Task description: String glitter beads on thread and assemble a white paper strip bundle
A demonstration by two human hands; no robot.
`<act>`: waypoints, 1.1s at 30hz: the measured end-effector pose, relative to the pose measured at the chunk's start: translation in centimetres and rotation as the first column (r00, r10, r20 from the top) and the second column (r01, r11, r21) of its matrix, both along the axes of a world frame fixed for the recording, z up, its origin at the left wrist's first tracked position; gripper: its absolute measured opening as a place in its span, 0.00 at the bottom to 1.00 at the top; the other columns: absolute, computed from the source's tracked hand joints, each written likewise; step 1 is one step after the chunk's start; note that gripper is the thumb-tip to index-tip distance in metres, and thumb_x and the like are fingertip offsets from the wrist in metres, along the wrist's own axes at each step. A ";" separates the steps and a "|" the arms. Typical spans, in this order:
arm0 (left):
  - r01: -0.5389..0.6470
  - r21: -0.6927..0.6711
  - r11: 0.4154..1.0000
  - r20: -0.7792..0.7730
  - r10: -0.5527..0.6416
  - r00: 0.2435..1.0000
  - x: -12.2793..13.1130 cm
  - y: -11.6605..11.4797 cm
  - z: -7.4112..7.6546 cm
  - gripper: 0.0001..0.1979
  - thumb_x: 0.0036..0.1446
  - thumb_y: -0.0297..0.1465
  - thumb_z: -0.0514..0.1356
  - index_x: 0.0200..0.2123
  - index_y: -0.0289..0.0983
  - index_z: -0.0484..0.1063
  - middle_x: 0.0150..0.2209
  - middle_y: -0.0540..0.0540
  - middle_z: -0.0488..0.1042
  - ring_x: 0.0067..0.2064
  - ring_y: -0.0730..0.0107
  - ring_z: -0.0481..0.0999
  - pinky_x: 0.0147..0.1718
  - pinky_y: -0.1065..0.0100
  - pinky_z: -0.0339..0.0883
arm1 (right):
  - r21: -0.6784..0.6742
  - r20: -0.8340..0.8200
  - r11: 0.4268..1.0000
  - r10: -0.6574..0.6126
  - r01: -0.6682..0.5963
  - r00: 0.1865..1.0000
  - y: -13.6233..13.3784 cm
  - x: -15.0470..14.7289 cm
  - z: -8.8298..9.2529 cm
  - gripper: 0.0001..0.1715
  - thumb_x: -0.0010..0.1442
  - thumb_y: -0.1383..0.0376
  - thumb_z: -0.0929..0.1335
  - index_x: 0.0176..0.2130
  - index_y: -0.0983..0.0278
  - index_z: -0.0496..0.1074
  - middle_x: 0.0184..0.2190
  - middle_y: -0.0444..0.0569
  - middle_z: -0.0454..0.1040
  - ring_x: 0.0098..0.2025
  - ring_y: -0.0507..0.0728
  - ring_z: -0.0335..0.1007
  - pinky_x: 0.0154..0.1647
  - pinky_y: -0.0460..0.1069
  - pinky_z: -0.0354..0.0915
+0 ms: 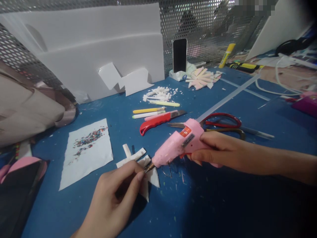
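My right hand [218,150] is wrapped round the handle of a pink hot glue gun [170,148], with a long translucent glue stick [228,94] running out of its back. The gun's metal nozzle points down and left, right at the fingertips of my left hand [116,191]. Thumb and forefinger of that hand are pinched together; what lies between them is too small and covered to make out. Around and under those fingertips are white strips [131,158] and a white pointed piece [154,178], partly hidden by the hand.
Beyond the gun lie a red-handled knife [156,123], red-handled scissors [223,120], several pens [148,110] and white scraps [160,94]. Glitter paper [86,165] is at left. A phone [180,55] stands at the back beside a fan of pale strips [201,78]. White boards [104,43] lean behind.
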State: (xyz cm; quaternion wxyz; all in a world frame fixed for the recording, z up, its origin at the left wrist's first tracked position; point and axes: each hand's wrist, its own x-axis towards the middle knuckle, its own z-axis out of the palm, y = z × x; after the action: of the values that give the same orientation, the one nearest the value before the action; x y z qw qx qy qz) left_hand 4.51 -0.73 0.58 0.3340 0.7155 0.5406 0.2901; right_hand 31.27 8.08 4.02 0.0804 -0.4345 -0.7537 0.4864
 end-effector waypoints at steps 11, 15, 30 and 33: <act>-0.005 -0.024 1.000 0.012 0.005 1.000 0.0 0.0 -0.1 0.17 0.68 0.34 0.51 0.25 0.38 0.67 0.21 0.53 0.69 0.21 0.76 0.66 0.21 0.76 0.58 | 0.011 0.025 1.000 0.001 -0.001 1.000 -0.1 0.4 -0.1 0.26 0.60 0.44 0.66 0.33 0.65 0.73 0.26 0.44 0.68 0.26 0.50 0.64 0.26 0.45 0.60; -0.016 -0.013 1.000 0.003 0.016 1.000 0.0 0.0 0.0 0.18 0.68 0.34 0.51 0.25 0.38 0.67 0.20 0.53 0.69 0.20 0.76 0.66 0.20 0.76 0.58 | 0.023 -0.007 1.000 -0.003 0.003 1.000 0.0 0.4 -0.3 0.26 0.60 0.44 0.66 0.32 0.64 0.73 0.26 0.44 0.68 0.25 0.50 0.63 0.25 0.45 0.60; -0.002 0.017 1.000 0.002 0.002 1.000 0.0 -0.1 0.1 0.17 0.68 0.33 0.51 0.25 0.38 0.66 0.20 0.54 0.67 0.20 0.77 0.64 0.20 0.77 0.57 | -0.006 -0.015 1.000 0.004 -0.004 1.000 -0.2 -0.2 -0.1 0.27 0.62 0.44 0.65 0.30 0.65 0.70 0.24 0.43 0.67 0.25 0.49 0.62 0.25 0.45 0.59; -0.002 -0.005 1.000 0.001 0.002 1.000 -0.1 -0.3 0.0 0.17 0.68 0.33 0.51 0.25 0.38 0.66 0.21 0.54 0.68 0.21 0.77 0.65 0.22 0.76 0.58 | -0.001 0.004 1.000 -0.004 0.004 1.000 -0.3 -0.1 0.0 0.28 0.61 0.42 0.65 0.31 0.65 0.70 0.25 0.44 0.68 0.25 0.50 0.64 0.26 0.45 0.60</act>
State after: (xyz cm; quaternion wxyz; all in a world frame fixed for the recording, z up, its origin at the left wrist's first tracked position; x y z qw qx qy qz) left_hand 4.44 -0.99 0.60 0.3358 0.7140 0.5418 0.2897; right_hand 31.12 7.82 4.04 0.0796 -0.4371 -0.7529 0.4855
